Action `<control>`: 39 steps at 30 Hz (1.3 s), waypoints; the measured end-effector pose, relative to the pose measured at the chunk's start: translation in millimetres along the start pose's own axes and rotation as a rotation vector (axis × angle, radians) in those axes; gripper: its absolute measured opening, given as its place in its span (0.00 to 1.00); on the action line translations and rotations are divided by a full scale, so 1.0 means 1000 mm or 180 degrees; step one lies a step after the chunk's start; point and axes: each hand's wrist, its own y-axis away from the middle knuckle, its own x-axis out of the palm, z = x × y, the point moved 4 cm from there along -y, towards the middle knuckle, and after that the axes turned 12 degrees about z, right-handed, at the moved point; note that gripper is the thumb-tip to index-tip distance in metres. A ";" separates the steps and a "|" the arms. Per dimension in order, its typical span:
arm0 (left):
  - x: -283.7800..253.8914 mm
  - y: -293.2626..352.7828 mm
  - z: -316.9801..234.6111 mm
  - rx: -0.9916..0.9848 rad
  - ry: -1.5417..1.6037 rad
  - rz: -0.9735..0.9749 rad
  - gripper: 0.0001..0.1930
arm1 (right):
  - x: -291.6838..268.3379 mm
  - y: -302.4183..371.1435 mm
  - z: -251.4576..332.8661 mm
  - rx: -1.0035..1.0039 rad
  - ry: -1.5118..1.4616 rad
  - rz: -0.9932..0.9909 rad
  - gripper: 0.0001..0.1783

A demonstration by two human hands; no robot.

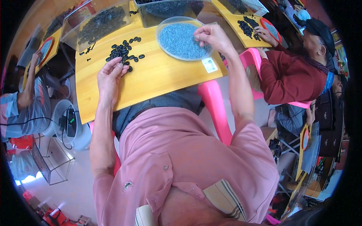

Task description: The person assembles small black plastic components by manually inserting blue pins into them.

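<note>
At the left of the yellow table, my left hand (pixel 110 75) has its thumb and fingers pinched together, with a small black oval piece (pixel 130 69) at the tips. Just beyond it lies a loose heap of similar black oval pieces (pixel 120 51). My right hand (pixel 215 38) reaches over the right side of a round, clear-rimmed tray (pixel 161 44) filled with many tiny, thin bluish pieces (pixel 179 39). Its thumb and forefinger are closed in a pinch above them; anything between the tips is too small to make out.
Clear bins of black pieces, one at left (pixel 102 26) and one at centre (pixel 166 13), stand along the far side of the yellow table (pixel 151 81). A white label (pixel 209 65) lies by the tray. Co-workers sit at right (pixel 294 71) and left (pixel 26 101), beside a white bucket (pixel 68 122).
</note>
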 end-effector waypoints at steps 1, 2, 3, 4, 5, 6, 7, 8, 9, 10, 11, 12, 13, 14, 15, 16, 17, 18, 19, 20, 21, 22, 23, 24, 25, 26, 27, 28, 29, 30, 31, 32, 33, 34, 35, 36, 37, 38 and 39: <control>0.001 0.000 0.000 0.0006 0.0003 0.0007 0.12 | 0.000 0.001 -0.002 -0.0060 -0.0227 0.0012 0.10; 0.002 -0.001 0.000 0.0030 0.0031 0.0055 0.12 | 0.000 0.001 -0.002 -0.0119 -0.0454 0.0024 0.11; 0.002 -0.001 0.001 0.0049 0.0057 0.0093 0.12 | 0.000 0.001 -0.002 -0.0121 -0.0455 0.0028 0.11; 0.002 -0.001 0.001 0.0048 0.0056 0.0090 0.12 | 0.001 0.002 0.000 -0.0126 -0.0462 0.0043 0.11; 0.003 0.000 0.000 0.0030 0.0054 0.0075 0.12 | 0.001 0.002 0.000 -0.0130 -0.0470 0.0058 0.12; 0.004 0.000 0.001 0.0010 0.0053 0.0062 0.11 | 0.002 0.002 -0.001 -0.0126 -0.0473 0.0060 0.12; 0.003 0.000 0.001 0.0004 0.0053 0.0061 0.11 | 0.004 0.001 -0.001 -0.0116 -0.0400 0.0176 0.13; 0.002 0.000 0.001 -0.0016 0.0041 0.0078 0.11 | 0.007 0.001 -0.003 -0.0106 -0.0328 0.0292 0.14; 0.002 -0.001 0.002 -0.0035 0.0028 0.0096 0.11 | 0.006 0.000 -0.006 -0.0102 -0.0331 0.0293 0.14; 0.001 -0.001 0.002 -0.0039 0.0027 0.0096 0.11 | 0.006 0.000 -0.010 -0.0072 0.0356 0.0274 0.15; 0.001 -0.001 0.002 -0.0051 -0.0001 0.0097 0.11 | 0.006 0.000 -0.012 -0.0042 0.1043 0.0254 0.17; 0.001 -0.001 0.002 -0.0061 -0.0031 0.0093 0.10 | 0.009 0.000 -0.012 -0.0043 0.1038 0.0258 0.17; 0.001 -0.001 0.002 -0.0064 -0.0034 0.0088 0.10 | 0.014 0.000 -0.012 0.0008 0.1175 0.0261 0.16; 0.002 -0.001 0.001 -0.0076 -0.0061 0.0083 0.10 | 0.017 -0.001 -0.012 0.0058 0.1311 0.0264 0.15; 0.003 -0.001 0.001 -0.0092 -0.0085 0.0095 0.10 | 0.018 -0.002 -0.014 0.0068 0.1309 0.0257 0.15; 0.004 -0.001 0.001 -0.0097 -0.0085 0.0106 0.10 | 0.018 -0.005 -0.018 0.0029 0.1252 0.0150 0.13; 0.004 -0.001 0.001 -0.0090 -0.0092 0.0147 0.10 | 0.016 -0.006 -0.020 -0.0009 0.1195 0.0043 0.11; 0.004 0.000 0.001 -0.0073 -0.0102 0.0167 0.10 | 0.017 -0.007 -0.020 -0.0020 0.1195 0.0049 0.11; 0.003 0.000 0.001 -0.0068 -0.0104 0.0156 0.10 | 0.015 -0.007 -0.021 -0.0007 0.0982 -0.0031 0.10; 0.004 -0.001 0.000 -0.0065 -0.0111 0.0143 0.10 | 0.014 -0.007 -0.022 0.0006 0.0770 -0.0110 0.08; 0.004 0.000 0.001 -0.0071 -0.0111 0.0137 0.10 | 0.012 -0.006 -0.022 0.0009 0.0771 -0.0105 0.08; 0.003 -0.001 0.002 -0.0075 -0.0107 0.0134 0.10 | 0.009 -0.006 -0.022 0.0172 0.0538 -0.0031 0.08; 0.002 -0.001 0.003 -0.0082 -0.0086 0.0120 0.10 | 0.008 -0.005 -0.024 0.0335 0.0305 0.0042 0.07; 0.001 -0.002 0.004 -0.0087 -0.0068 0.0111 0.10 | 0.007 -0.005 -0.026 0.0339 0.0304 0.0041 0.07; 0.002 -0.002 0.004 -0.0089 -0.0067 0.0114 0.10 | 0.007 -0.005 -0.028 0.0255 0.0272 0.0048 0.07; 0.003 -0.002 0.003 -0.0094 -0.0072 0.0123 0.09 | 0.006 -0.005 -0.029 0.0171 0.0240 0.0055 0.07; 0.003 -0.001 0.003 -0.0094 -0.0076 0.0125 0.09 | 0.006 -0.004 -0.029 0.0169 0.0241 0.0058 0.07; 0.003 -0.001 0.003 -0.0093 -0.0076 0.0121 0.09 | 0.006 -0.003 -0.027 0.0133 0.0424 0.0011 0.07; 0.003 -0.001 0.003 -0.0099 -0.0081 0.0126 0.09 | 0.006 -0.002 -0.026 0.0097 0.0608 -0.0036 0.08; 0.003 -0.001 0.003 -0.0108 -0.0085 0.0135 0.09 | 0.008 0.000 -0.024 0.0099 0.0609 -0.0036 0.08; 0.003 -0.001 0.003 -0.0108 -0.0082 0.0135 0.09 | 0.011 0.000 -0.021 0.0104 0.0853 -0.0031 0.07; 0.003 -0.001 0.003 -0.0111 -0.0070 0.0136 0.09 | 0.012 0.001 -0.019 0.0109 0.1096 -0.0026 0.07; 0.003 -0.001 0.003 -0.0115 -0.0059 0.0148 0.09 | 0.011 0.000 -0.022 0.0117 0.1098 -0.0035 0.07; 0.003 -0.002 0.004 -0.0117 -0.0056 0.0161 0.09 | 0.010 -0.003 -0.028 0.0155 0.1110 -0.0050 0.08; 0.003 -0.002 0.004 -0.0103 -0.0075 0.0163 0.10 | 0.009 -0.004 -0.032 0.0194 0.1122 -0.0067 0.10; 0.003 -0.003 0.006 -0.0084 -0.0083 0.0163 0.10 | 0.008 -0.003 -0.030 0.0203 0.1138 -0.0074 0.10; 0.002 -0.003 0.006 -0.0081 -0.0067 0.0177 0.10 | 0.008 -0.004 -0.029 0.0244 0.0996 -0.0098 0.10; 0.000 -0.003 0.004 -0.0080 -0.0084 0.0184 0.10 | 0.007 -0.003 -0.028 0.0286 0.0854 -0.0122 0.09; 0.000 -0.001 0.003 -0.0080 -0.0106 0.0184 0.10 | 0.006 -0.002 -0.031 0.0295 0.0865 -0.0127 0.09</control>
